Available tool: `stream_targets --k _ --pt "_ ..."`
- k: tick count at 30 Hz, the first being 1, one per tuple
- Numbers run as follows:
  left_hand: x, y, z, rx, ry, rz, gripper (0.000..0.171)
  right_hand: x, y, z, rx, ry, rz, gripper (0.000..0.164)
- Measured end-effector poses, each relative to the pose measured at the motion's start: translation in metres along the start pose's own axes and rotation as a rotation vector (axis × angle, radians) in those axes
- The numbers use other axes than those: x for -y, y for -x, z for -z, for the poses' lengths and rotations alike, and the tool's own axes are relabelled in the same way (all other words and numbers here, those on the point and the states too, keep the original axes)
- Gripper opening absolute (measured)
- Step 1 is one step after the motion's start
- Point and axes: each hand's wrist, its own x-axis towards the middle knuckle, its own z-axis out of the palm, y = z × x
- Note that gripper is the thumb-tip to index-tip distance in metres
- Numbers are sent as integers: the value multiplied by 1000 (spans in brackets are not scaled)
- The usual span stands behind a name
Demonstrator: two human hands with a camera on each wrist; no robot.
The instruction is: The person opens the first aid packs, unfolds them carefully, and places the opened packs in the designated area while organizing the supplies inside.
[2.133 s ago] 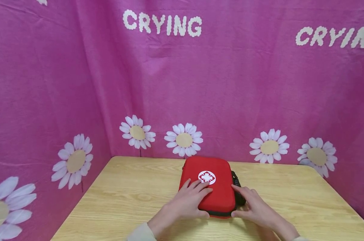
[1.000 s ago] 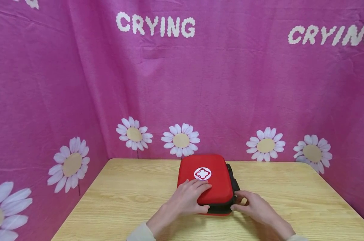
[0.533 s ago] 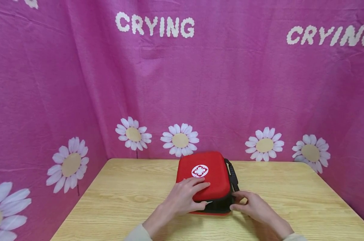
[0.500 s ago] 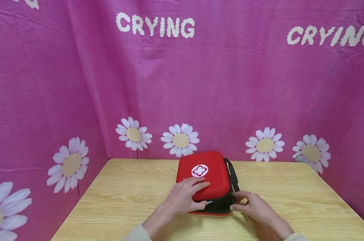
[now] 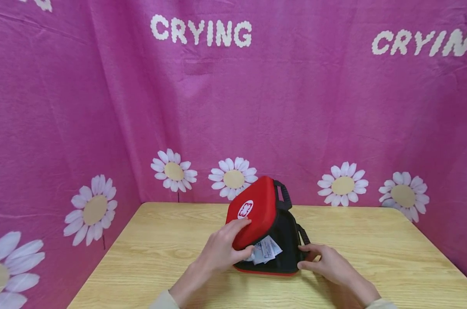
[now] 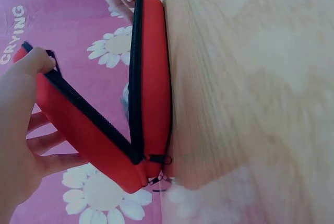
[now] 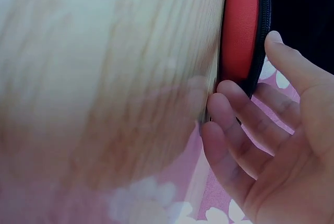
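1. two hands work one red first-aid case [image 5: 262, 227], which sits on the wooden counter [image 5: 160, 249] near its far edge, just in front of the pink daisy curtain [image 5: 102, 107].
2. judging from the half-raised lid [image 5: 252, 212], the step is opening the case; doing it well likely means swinging the lid up steadily on its hinge while the base stays pinned flat, so the white packets [image 5: 266, 251] inside the case do not slide out.
3. left hand [image 5: 221, 251]: fingers curled over the near edge of the lid, thumb under it, gripping and lifting; the left wrist view shows the lid at a wedge angle above the base [image 6: 154, 78].
4. right hand [image 5: 326, 264]: fingers mostly straight and relaxed, fingertips touching the base's right side beside the black handle [image 5: 283, 195], steadying rather than gripping.
5. zipper [image 6: 135, 67] runs undone along the case's open edges.
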Motion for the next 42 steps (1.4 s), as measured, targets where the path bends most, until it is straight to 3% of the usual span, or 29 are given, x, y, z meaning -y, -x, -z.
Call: stream_targets --k 6,13,20,27,32,42 --pt "2 4 14 8 89 153 73 2 1 0 -8 0 -5 57" --pt "11 9 31 -67 175 257 92 6 2 0 -30 60 -59 55" --pt "21 17 43 -76 250 361 108 7 1 0 -49 103 -76 53" --pt "34 17 63 -87 237 438 108 9 -2 -2 -63 125 -113 53" --pt "37 17 65 -137 280 479 105 7 -1 1 -68 135 -123 52" --pt "66 37 74 -123 199 561 109 10 -1 -1 -68 106 -97 50"
